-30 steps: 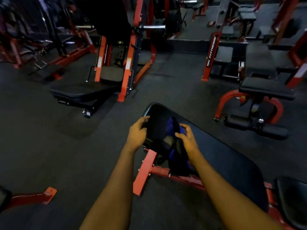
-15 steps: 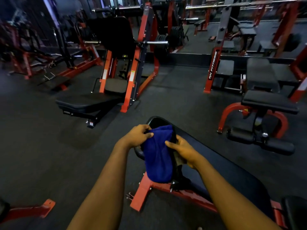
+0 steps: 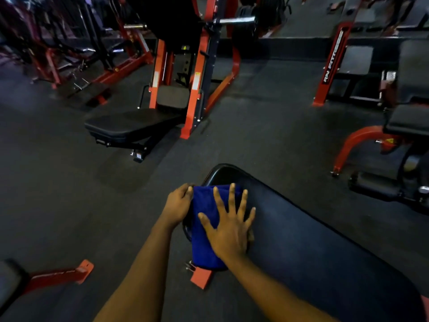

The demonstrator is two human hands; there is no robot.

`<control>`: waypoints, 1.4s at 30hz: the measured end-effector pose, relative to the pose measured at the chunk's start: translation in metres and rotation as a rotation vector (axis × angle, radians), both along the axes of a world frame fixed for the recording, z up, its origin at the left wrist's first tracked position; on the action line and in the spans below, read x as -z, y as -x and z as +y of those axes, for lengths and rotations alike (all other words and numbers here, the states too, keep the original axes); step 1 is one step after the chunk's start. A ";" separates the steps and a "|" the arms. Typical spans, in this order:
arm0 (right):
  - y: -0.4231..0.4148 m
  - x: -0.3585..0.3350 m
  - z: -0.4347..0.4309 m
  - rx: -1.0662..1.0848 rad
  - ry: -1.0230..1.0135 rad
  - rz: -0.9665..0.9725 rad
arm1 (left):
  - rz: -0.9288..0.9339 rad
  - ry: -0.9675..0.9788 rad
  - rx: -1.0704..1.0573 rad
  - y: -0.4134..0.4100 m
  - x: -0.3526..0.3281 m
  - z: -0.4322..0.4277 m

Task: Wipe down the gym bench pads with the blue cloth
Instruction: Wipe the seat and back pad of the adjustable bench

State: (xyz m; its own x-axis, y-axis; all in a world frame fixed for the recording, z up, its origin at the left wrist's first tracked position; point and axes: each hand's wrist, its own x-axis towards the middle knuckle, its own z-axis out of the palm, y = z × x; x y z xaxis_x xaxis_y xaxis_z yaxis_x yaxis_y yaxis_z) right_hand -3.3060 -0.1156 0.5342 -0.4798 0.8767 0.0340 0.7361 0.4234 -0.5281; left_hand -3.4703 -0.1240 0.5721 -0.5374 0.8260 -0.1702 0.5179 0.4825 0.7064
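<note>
The fingers (image 3: 232,196) of the right hand (image 3: 228,231) are lying straight and spread, pressing flat on the blue cloth (image 3: 204,212). The left hand (image 3: 177,205) is curling its fingers round the cloth's left edge, gripping it. The cloth is draping over the far left end of the black pad (image 3: 301,240) and hanging down its left side toward a red frame foot (image 3: 201,278) on the floor (image 3: 69,194).

Dark gym floor (image 3: 267,126) crowded with red steel.
A red rack (image 3: 204,73) stands ahead and carries a chrome bar (image 3: 236,20). A slanted red post (image 3: 330,66) with white lettering stands far right, a curved red leg (image 3: 355,142) nearer, and a flat red foot (image 3: 60,275) lies lower left.
</note>
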 end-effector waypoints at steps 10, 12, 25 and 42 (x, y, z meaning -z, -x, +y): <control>0.069 -0.004 0.065 0.197 0.048 -0.107 | -0.372 -0.227 -0.038 0.024 0.036 -0.003; 0.078 -0.010 0.103 0.283 0.164 -0.089 | -0.325 -0.266 0.052 0.023 0.037 0.000; 0.073 -0.003 -0.020 0.379 0.082 -0.078 | -0.574 -0.269 0.133 0.031 0.036 -0.004; 0.043 0.008 0.019 0.367 0.107 -0.035 | -0.239 -0.260 0.174 -0.001 0.026 0.032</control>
State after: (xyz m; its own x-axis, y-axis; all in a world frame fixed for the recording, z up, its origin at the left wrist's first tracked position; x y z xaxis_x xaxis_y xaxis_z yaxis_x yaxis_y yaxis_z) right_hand -3.3488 -0.0966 0.5262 -0.1322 0.9882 -0.0777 0.8468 0.0719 -0.5270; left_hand -3.4688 -0.0919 0.5456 -0.3565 0.9331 -0.0470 0.3825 0.1916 0.9039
